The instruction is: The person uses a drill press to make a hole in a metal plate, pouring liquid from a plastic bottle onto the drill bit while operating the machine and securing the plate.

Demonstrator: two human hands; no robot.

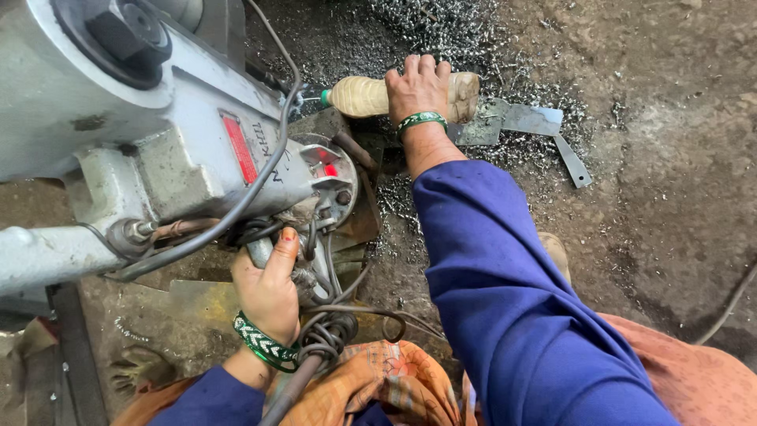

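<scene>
We see the right hand at the top centre of the frame, fingers curled over a pale plastic bottle that lies on its side on the ground, its green-tipped neck pointing left toward the machine. A green bangle circles that wrist, and a blue sleeve runs down from it to the lower right. The left hand sits at lower centre, closed around a grey lever under the machine's head, thumb pressed up along it; a green and white bangle rings this wrist. Just right of it a coil of dark cable hangs, and more cable loops up across the grey machine body, which fills the upper left and carries a red plate. Between the two hands a round metal face with a small red patch shows. Metal shavings cover the ground around the bottle, thickest at the top centre, and flat steel pieces lie just right of the bottle. Orange cloth spreads along the bottom edge, and bare dirt floor takes the right side.
</scene>
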